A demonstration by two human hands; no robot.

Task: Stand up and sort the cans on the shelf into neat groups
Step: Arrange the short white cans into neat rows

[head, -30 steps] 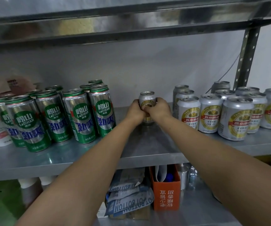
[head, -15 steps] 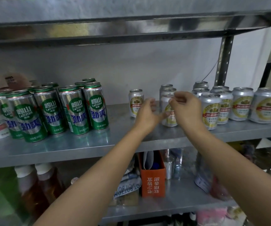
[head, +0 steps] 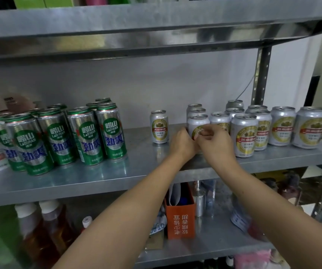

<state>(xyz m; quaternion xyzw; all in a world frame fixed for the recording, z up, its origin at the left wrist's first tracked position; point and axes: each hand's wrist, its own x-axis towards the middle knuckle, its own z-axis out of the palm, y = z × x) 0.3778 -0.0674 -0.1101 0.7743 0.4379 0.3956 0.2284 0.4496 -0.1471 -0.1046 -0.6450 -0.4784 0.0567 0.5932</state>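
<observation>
One short silver can, the lone can [head: 159,126], stands upright by itself on the shelf [head: 137,171]. It sits in the gap between the tall green cans [head: 69,133] to the left and the cluster of silver cans [head: 263,127] to the right, touching neither. A second ago both hands were wrapped round it; they have let it go and moved right, so it is parked rather than grouped (its label matches the silver cluster, not the green one). Both hands now meet at the front can [head: 197,123], the nearest-left member of that cluster. The right hand [head: 215,141] has its fingers curled across the can's face, a grip closed on it as far as I can judge. The left hand [head: 182,142] lies against the can's left flank with its fingertips hidden, so I cannot tell whether that grip is closed. The step in hand looks like tidying the silver rows, and the lone can probably needs sliding over to join them. On the lower shelf [head: 224,243] stand an orange box [head: 179,220] and some bottles [head: 45,226]
</observation>
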